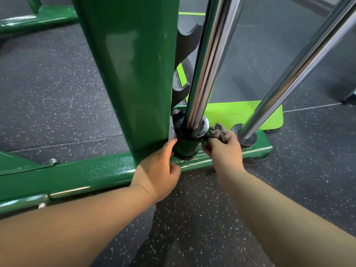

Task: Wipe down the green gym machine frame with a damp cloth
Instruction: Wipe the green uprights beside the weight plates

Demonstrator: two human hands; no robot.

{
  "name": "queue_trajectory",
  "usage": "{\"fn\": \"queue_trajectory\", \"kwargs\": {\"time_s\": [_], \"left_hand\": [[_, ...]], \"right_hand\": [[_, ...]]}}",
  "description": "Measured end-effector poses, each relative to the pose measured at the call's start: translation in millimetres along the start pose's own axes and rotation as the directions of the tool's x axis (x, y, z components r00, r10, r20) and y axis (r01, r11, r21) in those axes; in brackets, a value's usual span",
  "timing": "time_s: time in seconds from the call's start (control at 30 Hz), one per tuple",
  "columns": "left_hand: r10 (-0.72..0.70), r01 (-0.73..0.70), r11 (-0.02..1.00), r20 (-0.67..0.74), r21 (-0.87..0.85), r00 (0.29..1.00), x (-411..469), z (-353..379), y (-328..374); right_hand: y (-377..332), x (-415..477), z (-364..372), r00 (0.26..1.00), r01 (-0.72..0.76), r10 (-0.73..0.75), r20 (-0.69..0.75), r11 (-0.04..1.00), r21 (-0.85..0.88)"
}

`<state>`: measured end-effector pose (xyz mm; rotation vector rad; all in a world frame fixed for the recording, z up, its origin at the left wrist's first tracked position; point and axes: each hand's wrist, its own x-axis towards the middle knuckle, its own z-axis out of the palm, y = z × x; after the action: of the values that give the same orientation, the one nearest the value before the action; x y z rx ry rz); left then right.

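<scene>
Reaching low, the left hand [159, 171] rests loosely bent fingers [169, 144] against the green frame [125, 74]; the right hand [224, 153] clamps its fingers [211, 149] on a grey cloth [217, 132], pressed to the sleeve [187, 147] just beyond them, below a chrome rod [208, 64].

Your head-worn camera, the only view, looks forward and steeply down along both forearms, which enter from the bottom corners. Your left hand [158, 170] and right hand [223, 153] meet just below centre. The lens sits close to the green frame [131, 74], whose upright runs out of the top edge, with the base rail [86, 174] crossing the lower left. Two chrome rods [208, 60] slant across the right, and speckled floor [48, 89] fills the margins.
</scene>
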<state>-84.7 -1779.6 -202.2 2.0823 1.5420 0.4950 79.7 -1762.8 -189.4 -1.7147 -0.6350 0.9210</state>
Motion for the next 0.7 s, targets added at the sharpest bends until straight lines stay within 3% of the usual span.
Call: {"fn": "queue_trajectory", "kwargs": {"time_s": [0.13,0.23,0.33,0.4,0.53,0.6,0.7], "left_hand": [[-0.093,0.08,0.991,0.113,0.108,0.989,4,8,-8],[-0.062,0.038,0.986,0.144,0.162,0.988,9,10,-9],[-0.043,-0.003,0.966,0.17,0.259,0.985,9,27,-15],[-0.056,0.006,0.95,0.151,0.314,0.987,7,34,-18],[-0.038,-0.015,0.953,0.168,0.303,0.985,11,29,-23],[-0.03,-0.028,0.955,0.194,0.294,0.981,11,30,-26],[-0.067,0.028,0.98,0.196,0.196,0.978,8,36,-26]], "right_hand": [[16,-36,17,1.0,-0.003,0.008,0.017,0.963,-0.269],[32,-43,8,0.997,0.031,-0.001,0.082,0.929,-0.369],[8,-23,16,0.986,0.123,-0.126,-0.107,0.992,-0.031],[2,-21,27,0.984,0.103,-0.086,-0.157,0.989,0.103],[30,-29,36,0.993,-0.061,0.053,-0.109,0.996,-0.07],[33,-26,32,0.995,-0.041,0.035,-0.097,0.997,-0.06],[29,-33,28,0.989,0.109,-0.105,-0.102,0.994,0.03]]}}
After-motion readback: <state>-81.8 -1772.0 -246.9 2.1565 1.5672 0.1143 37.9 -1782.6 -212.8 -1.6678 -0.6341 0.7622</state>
